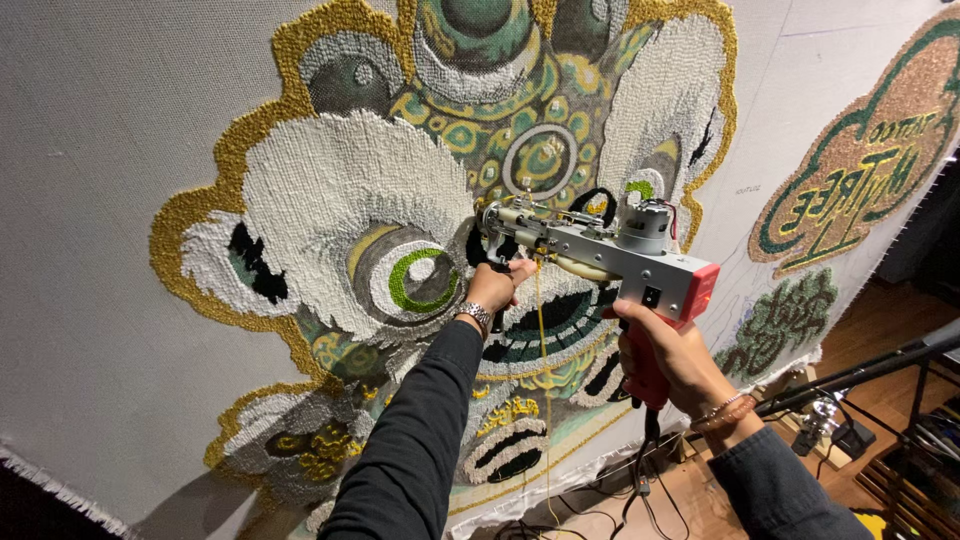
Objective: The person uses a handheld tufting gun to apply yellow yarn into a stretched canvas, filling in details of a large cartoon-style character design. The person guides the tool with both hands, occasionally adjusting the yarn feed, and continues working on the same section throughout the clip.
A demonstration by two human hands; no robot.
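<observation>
Stretched cloth [110, 250] fills the frame; at center my right hand [668, 355] grips the heavy-looking tufting gun's [610, 250] red handle, left hand [495, 285] clasping its front grip.

Single head view, close, angled forward and slightly down along both arms toward the stretched tufting cloth [110, 200]

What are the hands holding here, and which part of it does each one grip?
Both hold a tufting gun. The right hand wraps its red rear handle; the left hand grips the front handle under the needle end, against the tufted cloth.
</observation>
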